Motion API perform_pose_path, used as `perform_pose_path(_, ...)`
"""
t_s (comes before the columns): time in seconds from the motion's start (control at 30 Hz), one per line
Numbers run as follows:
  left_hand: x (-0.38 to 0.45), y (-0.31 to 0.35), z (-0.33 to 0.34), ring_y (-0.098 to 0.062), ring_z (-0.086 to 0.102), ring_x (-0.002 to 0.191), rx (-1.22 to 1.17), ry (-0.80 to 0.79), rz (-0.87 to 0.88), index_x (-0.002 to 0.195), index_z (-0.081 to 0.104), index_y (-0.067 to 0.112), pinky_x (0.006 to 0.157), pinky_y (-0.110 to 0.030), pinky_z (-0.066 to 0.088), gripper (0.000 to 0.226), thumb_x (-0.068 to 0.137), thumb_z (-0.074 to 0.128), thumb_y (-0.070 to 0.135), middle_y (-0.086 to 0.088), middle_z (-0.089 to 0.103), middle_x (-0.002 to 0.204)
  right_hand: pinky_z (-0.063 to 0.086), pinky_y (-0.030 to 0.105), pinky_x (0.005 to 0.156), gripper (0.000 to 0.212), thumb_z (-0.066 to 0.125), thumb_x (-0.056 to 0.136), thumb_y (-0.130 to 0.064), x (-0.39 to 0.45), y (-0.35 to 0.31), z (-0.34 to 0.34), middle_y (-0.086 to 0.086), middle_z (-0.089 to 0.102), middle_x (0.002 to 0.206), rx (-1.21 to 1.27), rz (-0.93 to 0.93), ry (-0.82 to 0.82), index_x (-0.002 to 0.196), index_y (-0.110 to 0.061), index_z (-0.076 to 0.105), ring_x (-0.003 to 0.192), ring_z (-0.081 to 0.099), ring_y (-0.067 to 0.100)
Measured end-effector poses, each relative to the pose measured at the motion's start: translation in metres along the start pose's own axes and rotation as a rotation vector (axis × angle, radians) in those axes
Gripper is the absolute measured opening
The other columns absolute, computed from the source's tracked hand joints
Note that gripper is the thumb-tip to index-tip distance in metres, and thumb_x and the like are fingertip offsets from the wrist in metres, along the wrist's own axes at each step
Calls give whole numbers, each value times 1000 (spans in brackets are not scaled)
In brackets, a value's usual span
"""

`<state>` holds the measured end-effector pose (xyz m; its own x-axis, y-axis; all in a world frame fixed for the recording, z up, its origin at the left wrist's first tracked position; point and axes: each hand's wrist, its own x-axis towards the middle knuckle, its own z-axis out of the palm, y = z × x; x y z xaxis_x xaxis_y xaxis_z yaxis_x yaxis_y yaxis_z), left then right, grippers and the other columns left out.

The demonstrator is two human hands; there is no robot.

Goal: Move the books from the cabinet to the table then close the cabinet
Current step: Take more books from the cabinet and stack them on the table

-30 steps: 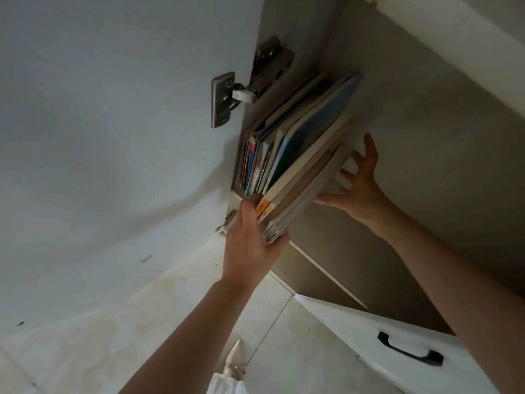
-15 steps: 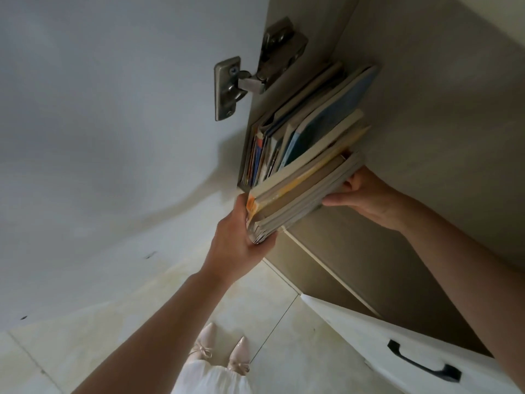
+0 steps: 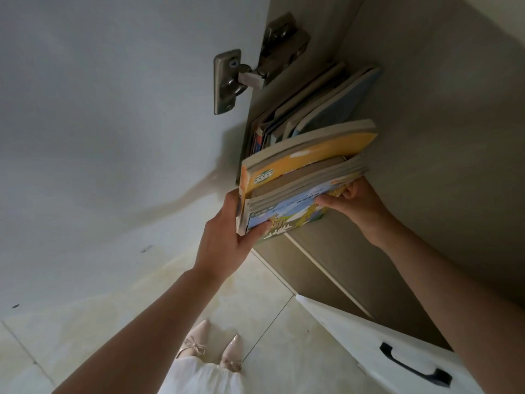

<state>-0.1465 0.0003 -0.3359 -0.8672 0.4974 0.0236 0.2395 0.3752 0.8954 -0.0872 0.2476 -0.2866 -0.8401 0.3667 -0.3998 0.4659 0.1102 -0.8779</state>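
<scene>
Cabinet door [image 3: 99, 123] open, fills upper left; hinge [image 3: 227, 81] at top centre. Left hand [image 3: 224, 234] grip closed on spine end of book stack [image 3: 301, 177], frame centre. Remaining books [image 3: 318, 103] upright in cabinet [image 3: 440, 137] behind stack. Right hand [image 3: 360, 206] grip closed on stack's far lower edge. Drawer handle [image 3: 414, 365] lower right.

Two bare forearms with no sleeves, left hand [image 3: 224, 237] and right hand [image 3: 359, 204] without rings or watch, a white pleated skirt [image 3: 199, 376], pale pink pointed shoes [image 3: 211, 346] with small bows.
</scene>
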Motion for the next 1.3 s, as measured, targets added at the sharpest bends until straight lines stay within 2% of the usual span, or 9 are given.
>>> perform_pose_path(0.3,-37,26,-23,-11,70,99,1,-130,-78,117,39,36,75,-31,60,53,76,70,49,25,62,113,54,31,94,59,78,71,-1,-69,4,9,-3,68,117,24,85,100,123,-19,55,108,65,9)
perform_pose_path(0.53,-91,97,-72,15,64,87,-84,-217,-143,116,39,41,64,-12,55,54,75,73,51,45,59,100,52,34,96,62,83,68,-19,-159,-35,17,-5,68,115,28,193,164,123,-21,55,108,64,11)
perform_pose_path(0.6,-108,112,-86,14,64,87,-134,-209,-204,117,43,37,62,-14,56,55,72,74,47,47,60,100,54,21,86,64,85,68,-27,-182,-50,24,-7,68,109,-2,190,184,124,-19,55,99,65,2)
perform_pose_path(0.7,-138,134,-108,-3,70,91,-273,-173,-343,115,53,31,69,-33,61,54,69,80,37,24,70,106,45,2,60,50,82,73,-19,-221,-76,36,-17,65,93,12,165,235,115,-22,55,71,61,-16)
perform_pose_path(0.77,-155,151,-123,-12,72,92,-346,-145,-411,114,57,26,70,-39,62,51,71,84,26,13,72,105,46,2,63,46,81,74,-23,-246,-91,44,-22,65,92,-22,130,231,110,-31,54,74,61,-19)
perform_pose_path(0.9,-183,183,-145,-16,74,81,-460,-54,-494,110,58,15,60,-28,59,35,80,75,7,3,74,96,53,11,70,42,79,75,-30,-281,-111,56,-19,68,97,5,121,164,110,-30,56,81,65,-12)
perform_pose_path(1.0,-201,198,-161,-16,75,75,-492,42,-561,104,60,22,58,-26,58,27,83,73,12,-2,74,95,56,18,81,55,80,74,-16,-303,-129,66,-15,66,106,19,70,89,119,-26,50,87,66,-10)
perform_pose_path(1.1,-215,206,-176,-20,75,77,-520,91,-621,104,60,26,63,-33,60,23,85,71,20,-3,75,95,54,12,82,68,80,73,-10,-320,-144,76,-15,64,113,-13,13,55,129,-23,44,93,64,-12)
perform_pose_path(1.3,-247,219,-211,-20,75,74,-596,217,-696,109,57,22,61,-33,60,27,86,70,25,1,77,84,45,41,107,82,82,74,-21,-346,-166,108,-8,59,131,-65,-41,2,142,-27,37,119,58,8)
